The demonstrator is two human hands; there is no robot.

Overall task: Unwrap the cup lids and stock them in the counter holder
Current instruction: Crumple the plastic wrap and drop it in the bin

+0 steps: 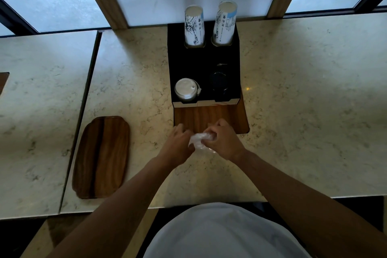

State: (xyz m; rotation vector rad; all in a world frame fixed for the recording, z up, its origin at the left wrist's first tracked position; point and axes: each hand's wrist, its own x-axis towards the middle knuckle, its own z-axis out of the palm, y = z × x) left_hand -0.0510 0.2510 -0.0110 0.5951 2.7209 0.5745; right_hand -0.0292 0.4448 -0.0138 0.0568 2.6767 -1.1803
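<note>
While both hands work at the near edge of the marble counter (293, 111), the head view shows a crumpled wad of clear plastic wrap (200, 139) caught between them: the right hand (224, 140) is closed over its upper part and the left hand (180, 144) pinches its near side with curled fingers. Whether any lids remain inside the wrap cannot be told. Just beyond the hands a wooden board (209, 118) leads to the black counter holder (204, 63), where a stack of white lids (186, 89) fills the front left slot, a dark stack of lids (218, 81) sits dimly in the front right one, and two stacks of printed paper cups (209, 24) stand at the back. A wooden tray (102, 157) lies well apart to the left. The task looks nearly done, with only the wrap to dispose of. The risk is the light film springing open and slipping off the counter edge, or a hand reaching forward and knocking the tall cups.
</note>
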